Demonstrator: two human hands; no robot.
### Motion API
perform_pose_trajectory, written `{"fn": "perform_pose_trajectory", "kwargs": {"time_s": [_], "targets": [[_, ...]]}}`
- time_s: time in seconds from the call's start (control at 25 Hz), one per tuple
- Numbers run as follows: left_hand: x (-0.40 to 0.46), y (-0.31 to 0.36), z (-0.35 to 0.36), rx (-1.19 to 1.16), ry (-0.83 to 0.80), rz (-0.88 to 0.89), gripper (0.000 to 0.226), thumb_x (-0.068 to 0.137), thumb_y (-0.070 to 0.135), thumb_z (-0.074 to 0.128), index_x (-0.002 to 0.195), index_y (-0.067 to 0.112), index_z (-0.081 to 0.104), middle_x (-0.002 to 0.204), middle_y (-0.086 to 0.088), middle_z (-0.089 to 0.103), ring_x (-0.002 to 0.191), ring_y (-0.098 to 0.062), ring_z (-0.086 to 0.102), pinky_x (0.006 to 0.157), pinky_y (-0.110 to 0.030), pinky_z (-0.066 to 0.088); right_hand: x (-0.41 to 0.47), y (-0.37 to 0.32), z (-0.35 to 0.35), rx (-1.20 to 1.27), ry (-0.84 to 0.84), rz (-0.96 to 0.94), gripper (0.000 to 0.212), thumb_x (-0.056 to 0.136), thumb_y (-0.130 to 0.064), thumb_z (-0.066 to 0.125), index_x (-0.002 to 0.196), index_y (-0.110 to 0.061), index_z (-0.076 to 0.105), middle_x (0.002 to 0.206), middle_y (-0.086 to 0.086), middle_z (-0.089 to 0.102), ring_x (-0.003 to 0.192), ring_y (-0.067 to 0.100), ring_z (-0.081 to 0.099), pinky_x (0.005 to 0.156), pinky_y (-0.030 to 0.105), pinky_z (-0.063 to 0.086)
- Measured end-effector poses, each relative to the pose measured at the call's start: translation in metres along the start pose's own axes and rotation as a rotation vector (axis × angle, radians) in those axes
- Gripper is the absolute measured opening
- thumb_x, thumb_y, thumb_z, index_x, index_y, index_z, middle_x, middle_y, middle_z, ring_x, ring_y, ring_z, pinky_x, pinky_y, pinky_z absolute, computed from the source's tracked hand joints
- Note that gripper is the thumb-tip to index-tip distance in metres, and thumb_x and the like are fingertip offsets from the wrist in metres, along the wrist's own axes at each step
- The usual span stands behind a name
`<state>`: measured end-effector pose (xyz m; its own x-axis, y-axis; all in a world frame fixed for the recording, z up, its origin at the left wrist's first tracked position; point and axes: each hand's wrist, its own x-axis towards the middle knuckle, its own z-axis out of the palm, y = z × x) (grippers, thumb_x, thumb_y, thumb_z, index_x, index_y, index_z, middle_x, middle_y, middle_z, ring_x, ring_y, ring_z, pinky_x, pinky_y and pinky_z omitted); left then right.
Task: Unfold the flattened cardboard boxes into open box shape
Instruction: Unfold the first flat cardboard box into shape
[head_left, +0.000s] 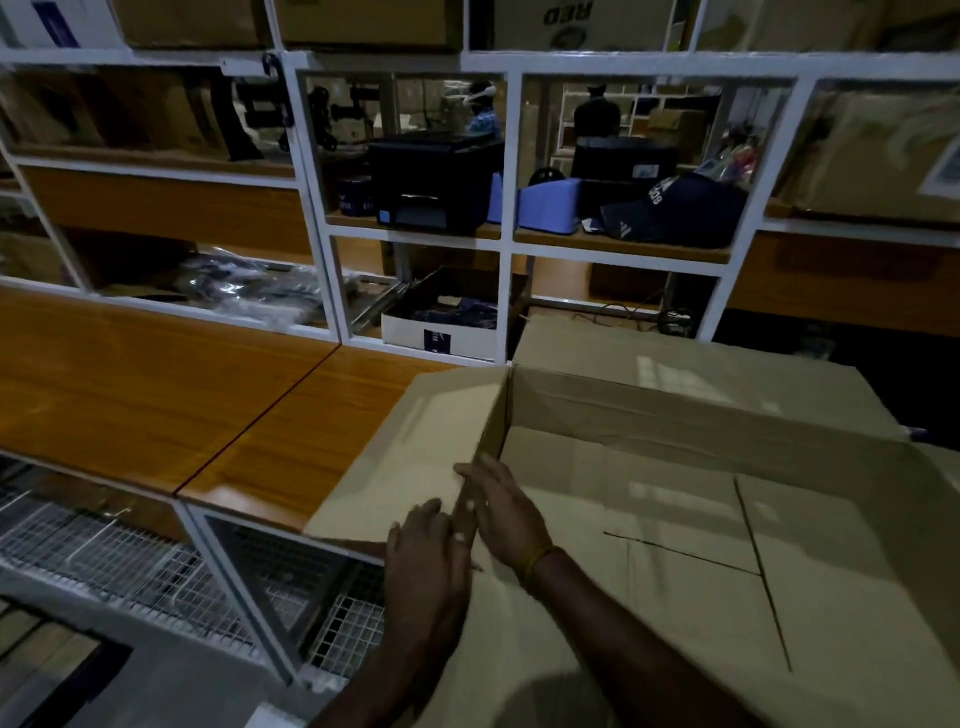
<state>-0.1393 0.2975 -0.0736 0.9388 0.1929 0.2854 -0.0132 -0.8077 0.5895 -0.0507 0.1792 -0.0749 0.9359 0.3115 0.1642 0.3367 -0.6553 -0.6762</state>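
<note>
Cardboard box (701, 519): stood open on wooden table (156, 395), flaps spread. Left hand (426, 566) and right hand (506, 514): fingers straight, pressed flat against left wall, gripping nothing.

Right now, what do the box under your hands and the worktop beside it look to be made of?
Box: plain brown cardboard, matte, with creases and fold seams in its floor flaps. Worktop: orange wood-grain surface, probably laminate, since it shows a soft sheen and a straight joint line.
</note>
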Motion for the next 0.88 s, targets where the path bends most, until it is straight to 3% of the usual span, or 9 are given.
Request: {"fn": "perform_pose_trajectory", "kwargs": {"time_s": [0.08, 0.2, 0.24, 0.32, 0.4, 0.48, 0.6, 0.76, 0.88], "targets": [[0.013, -0.009, -0.014, -0.283, 0.004, -0.054, 0.031, 0.093, 0.033, 0.033, 0.109, 0.024, 0.058, 0.103, 0.004, 0.063, 0.096, -0.019, 0.061, 0.081, -0.035, 0.046, -0.01, -0.002, -0.001, 0.152, -0.01, 0.216, 0.048, 0.098, -0.012, 0.048, 0.144, -0.027, 0.047, 0.148, 0.007, 0.048, 0.13, 0.024, 0.051, 0.103, 0.031, 0.043], [0.056, -0.025, -0.023, -0.321, -0.189, 0.003, 0.022, 0.098, 0.018, 0.042, 0.105, 0.032, 0.058, 0.09, 0.004, 0.068, 0.069, -0.018, 0.064, 0.054, -0.034, 0.05, -0.023, -0.02, -0.006, 0.214, -0.129, 0.395, 0.04, 0.098, -0.04, 0.05, 0.134, -0.024, 0.057, 0.132, 0.005, 0.062, 0.106, 0.027, 0.066, 0.091, 0.036, 0.052], [0.072, -0.031, -0.022, -0.292, -0.293, 0.031, 0.031, 0.097, 0.01, 0.045, 0.108, 0.034, 0.06, 0.098, 0.005, 0.07, 0.068, -0.015, 0.063, 0.056, -0.032, 0.052, -0.028, -0.03, -0.005, 0.188, -0.151, 0.379, 0.043, 0.096, -0.05, 0.049, 0.127, -0.024, 0.061, 0.127, 0.004, 0.064, 0.104, 0.027, 0.065, 0.09, 0.037, 0.053], [0.094, -0.046, -0.017, -0.223, -0.392, 0.12, 0.048, 0.092, 0.005, 0.05, 0.114, 0.047, 0.058, 0.118, 0.013, 0.067, 0.089, -0.007, 0.064, 0.073, -0.029, 0.055, -0.034, -0.051, 0.001, 0.07, -0.165, 0.362, 0.05, 0.093, -0.062, 0.045, 0.117, -0.022, 0.063, 0.118, 0.005, 0.067, 0.105, 0.029, 0.063, 0.089, 0.039, 0.052], [0.101, -0.063, -0.01, -0.261, -0.406, 0.208, 0.049, 0.092, 0.011, 0.053, 0.118, 0.052, 0.059, 0.13, 0.022, 0.061, 0.116, -0.004, 0.059, 0.093, -0.034, 0.053, -0.035, -0.066, 0.008, -0.071, -0.129, 0.371, 0.051, 0.093, -0.062, 0.044, 0.123, -0.022, 0.056, 0.118, 0.007, 0.066, 0.108, 0.032, 0.062, 0.088, 0.038, 0.051], [0.094, -0.076, -0.006, -0.336, -0.413, 0.23, 0.046, 0.095, 0.008, 0.054, 0.121, 0.045, 0.065, 0.137, 0.021, 0.056, 0.126, -0.003, 0.053, 0.102, -0.037, 0.049, -0.039, -0.072, 0.01, -0.143, -0.089, 0.363, 0.051, 0.092, -0.057, 0.048, 0.131, -0.025, 0.051, 0.12, 0.008, 0.067, 0.109, 0.033, 0.063, 0.088, 0.038, 0.051], [0.079, -0.077, -0.014, -0.269, -0.385, 0.308, 0.061, 0.088, -0.008, 0.054, 0.118, 0.044, 0.067, 0.14, 0.017, 0.054, 0.129, -0.005, 0.05, 0.102, -0.03, 0.048, -0.061, -0.083, 0.013, -0.225, -0.051, 0.346, 0.052, 0.09, -0.056, 0.048, 0.131, -0.024, 0.051, 0.118, 0.009, 0.067, 0.108, 0.033, 0.063, 0.088, 0.038, 0.049], [0.058, -0.07, -0.033, -0.069, -0.403, 0.477, 0.06, 0.092, -0.003, 0.055, 0.122, 0.048, 0.058, 0.143, 0.008, 0.046, 0.123, -0.008, 0.049, 0.09, -0.022, 0.05, -0.097, -0.099, 0.016, -0.297, -0.027, 0.326, 0.05, 0.092, -0.051, 0.047, 0.131, -0.021, 0.05, 0.118, 0.01, 0.065, 0.11, 0.032, 0.06, 0.091, 0.038, 0.043], [0.035, -0.07, -0.039, -0.032, -0.466, 0.52, 0.06, 0.093, -0.005, 0.053, 0.125, 0.046, 0.056, 0.152, 0.001, 0.033, 0.13, -0.015, 0.044, 0.096, -0.019, 0.047, -0.124, -0.111, 0.016, -0.289, 0.001, 0.352, 0.045, 0.095, -0.04, 0.048, 0.133, -0.017, 0.051, 0.123, 0.01, 0.059, 0.113, 0.031, 0.058, 0.093, 0.038, 0.042]]}}
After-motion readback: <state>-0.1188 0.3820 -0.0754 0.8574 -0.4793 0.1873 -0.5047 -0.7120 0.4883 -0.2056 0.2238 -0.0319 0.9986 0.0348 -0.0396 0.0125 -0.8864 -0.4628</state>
